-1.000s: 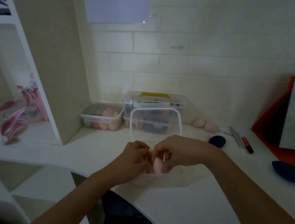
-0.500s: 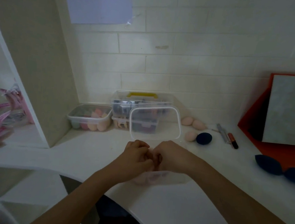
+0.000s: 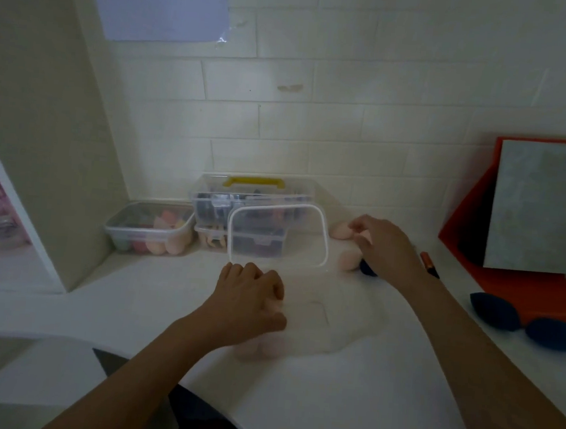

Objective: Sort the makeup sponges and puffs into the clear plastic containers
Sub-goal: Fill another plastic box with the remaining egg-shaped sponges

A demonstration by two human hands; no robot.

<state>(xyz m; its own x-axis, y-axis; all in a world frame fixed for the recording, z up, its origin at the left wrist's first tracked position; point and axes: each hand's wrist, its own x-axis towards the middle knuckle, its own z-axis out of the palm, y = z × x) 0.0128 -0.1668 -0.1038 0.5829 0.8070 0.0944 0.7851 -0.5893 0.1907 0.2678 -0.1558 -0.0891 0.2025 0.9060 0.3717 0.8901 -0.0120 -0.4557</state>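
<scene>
The right hand [image 3: 384, 247] has left the middle and gone right, fingers bent over a pink sponge [image 3: 340, 231]; I can't tell if it grips. The left hand [image 3: 251, 300] curls on the clear tub [image 3: 334, 323] in the middle. I think another sponge goes in next.

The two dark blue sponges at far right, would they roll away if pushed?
The dark blue sponges look egg-shaped with tapered ends, so they would probably wobble rather than roll far. Likely light and squashy, seemingly foam. Their matte surface suggests an easy grip.
</scene>
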